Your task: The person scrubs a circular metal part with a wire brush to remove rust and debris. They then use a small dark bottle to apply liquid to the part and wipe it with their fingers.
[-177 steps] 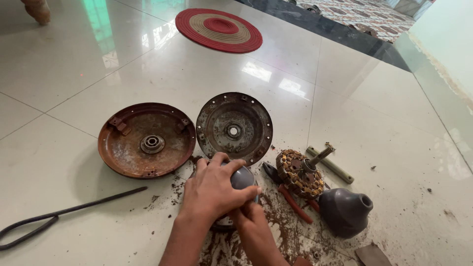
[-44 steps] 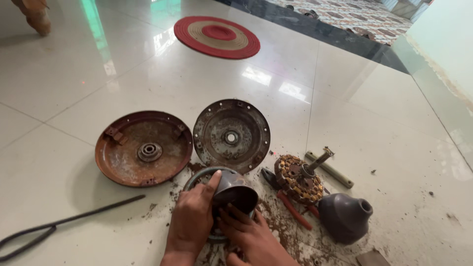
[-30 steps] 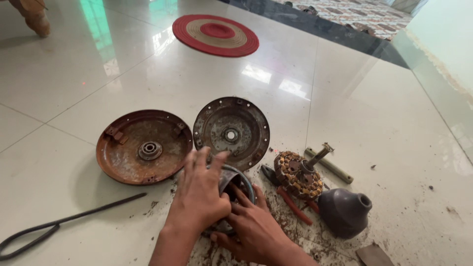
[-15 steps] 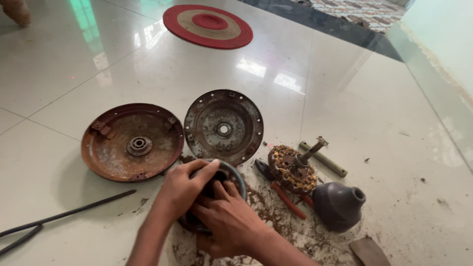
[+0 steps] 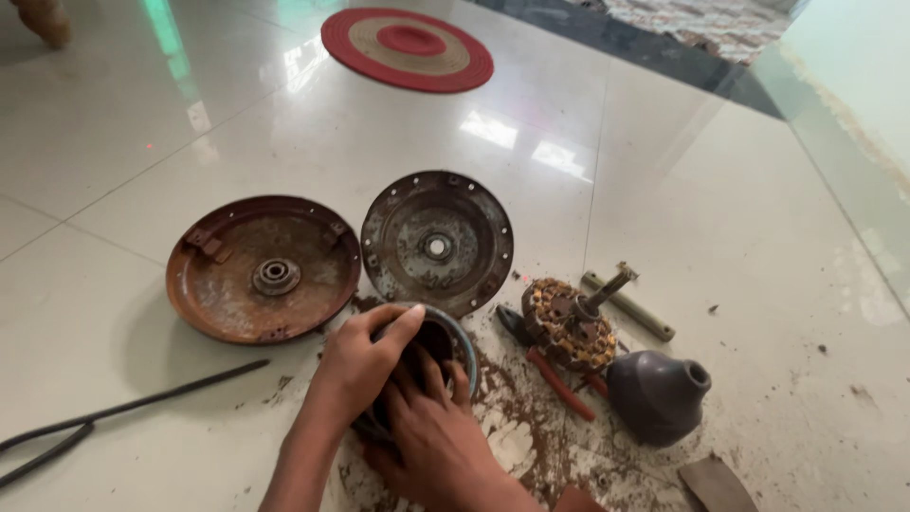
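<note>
Floor-level lot, dismantled ceiling-fan motor on pale glossy tiles (image 5: 720, 218). Item in hand: a round, dark canopy cup (image 5: 438, 346) with a bluish rim, lying on the floor at lower centre, mouth tilted towards the camera. The left hand (image 5: 358, 365) curls over its near-left rim, fingers partly closed and thumb along the edge, apparently to steady it. The right hand (image 5: 438, 438) comes up from below with loosely bent fingers pushed inside the opening; whether they pinch anything within cannot be told. Just behind the cup: a rusty red-brown motor cover (image 5: 263, 267), dished side up, and beside it to the right a grey steel motor cover (image 5: 437, 243) ringed with bolt holes, propped slightly towards the camera. Right of the hands: a copper-wound stator (image 5: 570, 323) with its shaft pointing up and away, a red-handled pair of pliers (image 5: 559, 381) partly under it, a grey-green bar (image 5: 629, 305) behind it, and a dark bell-shaped canopy cup (image 5: 656, 394) on its side. Brown rust debris (image 5: 517, 398) litters the tiles around these. A black cable (image 5: 114, 413) lies at far left; a red-rimmed round mat (image 5: 408, 47) sits well apart at the top.
</note>
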